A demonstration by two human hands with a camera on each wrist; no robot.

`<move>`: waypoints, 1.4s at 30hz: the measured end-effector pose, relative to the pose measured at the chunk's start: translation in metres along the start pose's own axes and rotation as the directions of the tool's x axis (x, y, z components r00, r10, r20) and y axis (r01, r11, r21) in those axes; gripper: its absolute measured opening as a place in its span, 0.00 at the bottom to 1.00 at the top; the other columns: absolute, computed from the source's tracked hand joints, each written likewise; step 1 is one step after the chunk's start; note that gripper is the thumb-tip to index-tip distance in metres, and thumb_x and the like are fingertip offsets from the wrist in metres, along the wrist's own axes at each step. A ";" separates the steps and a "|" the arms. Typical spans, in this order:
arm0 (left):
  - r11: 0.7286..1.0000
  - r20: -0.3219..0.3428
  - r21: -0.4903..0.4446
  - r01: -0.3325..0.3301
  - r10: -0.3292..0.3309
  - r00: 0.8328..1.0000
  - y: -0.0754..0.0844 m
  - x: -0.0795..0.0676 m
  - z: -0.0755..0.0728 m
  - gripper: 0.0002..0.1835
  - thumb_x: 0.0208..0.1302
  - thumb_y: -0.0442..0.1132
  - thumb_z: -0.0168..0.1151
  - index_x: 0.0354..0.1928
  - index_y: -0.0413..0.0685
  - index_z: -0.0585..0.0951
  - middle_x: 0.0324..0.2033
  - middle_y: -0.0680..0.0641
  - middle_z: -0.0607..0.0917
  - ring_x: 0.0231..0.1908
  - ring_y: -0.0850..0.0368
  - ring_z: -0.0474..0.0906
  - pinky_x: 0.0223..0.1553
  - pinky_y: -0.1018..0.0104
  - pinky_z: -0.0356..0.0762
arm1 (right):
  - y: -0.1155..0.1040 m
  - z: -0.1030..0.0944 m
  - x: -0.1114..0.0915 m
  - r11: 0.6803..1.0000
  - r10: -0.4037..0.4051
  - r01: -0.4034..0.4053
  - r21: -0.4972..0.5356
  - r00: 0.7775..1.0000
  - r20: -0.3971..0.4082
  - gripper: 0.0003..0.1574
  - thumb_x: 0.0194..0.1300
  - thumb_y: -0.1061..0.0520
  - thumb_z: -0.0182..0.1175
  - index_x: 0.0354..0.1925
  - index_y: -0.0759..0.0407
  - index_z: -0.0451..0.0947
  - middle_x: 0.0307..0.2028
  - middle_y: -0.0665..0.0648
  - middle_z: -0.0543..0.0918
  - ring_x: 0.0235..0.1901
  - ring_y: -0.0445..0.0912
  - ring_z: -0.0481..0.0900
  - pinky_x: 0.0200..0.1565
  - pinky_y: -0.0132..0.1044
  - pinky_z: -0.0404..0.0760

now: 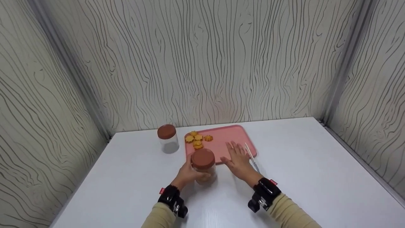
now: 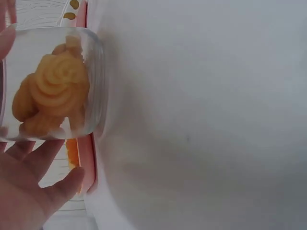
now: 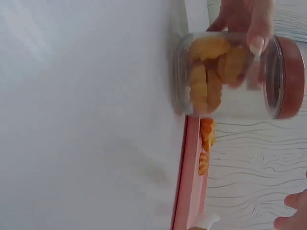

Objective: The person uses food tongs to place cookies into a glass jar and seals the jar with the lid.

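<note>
From where I stand, a brown-lidded jar sits at the far left of the desk. Next comes the left hand, its grip curled round the biscuit jar, thumb across the front of the glass. Just beyond are shell-like biscuits on the pink tray. The biscuit jar is upright, long axis vertical, at the tray's near edge; I can't tell whether its base touches down. Just to its right, apart from it, the right hand holds nothing, fingers spread, thumb towards the jar, beside a slim white utensil.
</note>
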State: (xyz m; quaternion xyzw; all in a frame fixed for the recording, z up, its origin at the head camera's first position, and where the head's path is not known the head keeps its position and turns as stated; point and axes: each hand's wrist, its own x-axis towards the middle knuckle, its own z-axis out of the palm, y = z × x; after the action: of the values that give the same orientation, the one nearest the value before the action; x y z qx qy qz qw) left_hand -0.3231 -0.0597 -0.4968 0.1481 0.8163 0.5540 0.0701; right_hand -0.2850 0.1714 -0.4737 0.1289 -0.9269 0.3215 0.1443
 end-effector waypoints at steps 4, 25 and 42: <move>1.000 0.020 -0.022 0.002 -0.002 1.000 0.000 0.000 -0.011 0.58 0.41 0.47 0.82 0.72 0.52 0.55 0.66 0.46 0.70 0.68 0.45 0.59 0.66 0.35 0.48 | 0.015 -0.009 -0.003 0.999 0.033 -0.034 -0.014 0.999 -0.034 0.44 0.71 0.39 0.50 0.71 0.68 0.57 0.70 0.73 0.55 0.70 0.70 0.47 0.62 0.73 0.46; 0.995 -0.067 -0.020 0.101 -0.103 0.992 -0.014 -0.010 -0.056 0.63 0.38 0.47 0.83 0.74 0.49 0.53 0.67 0.42 0.68 0.68 0.41 0.59 0.66 0.33 0.47 | 0.056 -0.026 -0.023 0.984 0.175 -0.176 -0.021 0.984 -0.041 0.39 0.73 0.45 0.50 0.71 0.67 0.57 0.70 0.75 0.52 0.69 0.71 0.44 0.58 0.79 0.43; 0.974 -0.231 0.038 0.222 -0.208 0.950 -0.026 -0.013 -0.088 0.63 0.42 0.52 0.80 0.74 0.47 0.49 0.70 0.36 0.61 0.69 0.38 0.55 0.65 0.34 0.49 | 0.069 -0.030 -0.031 0.973 0.227 -0.227 -0.043 0.974 -0.017 0.44 0.74 0.39 0.46 0.72 0.68 0.54 0.70 0.76 0.51 0.69 0.71 0.42 0.58 0.78 0.43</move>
State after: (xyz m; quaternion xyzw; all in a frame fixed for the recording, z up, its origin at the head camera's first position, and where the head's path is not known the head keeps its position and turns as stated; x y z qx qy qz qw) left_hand -0.3393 -0.1509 -0.4882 -0.0035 0.8473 0.5301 0.0323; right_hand -0.2734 0.2470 -0.5005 0.0171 -0.9416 0.3161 0.1149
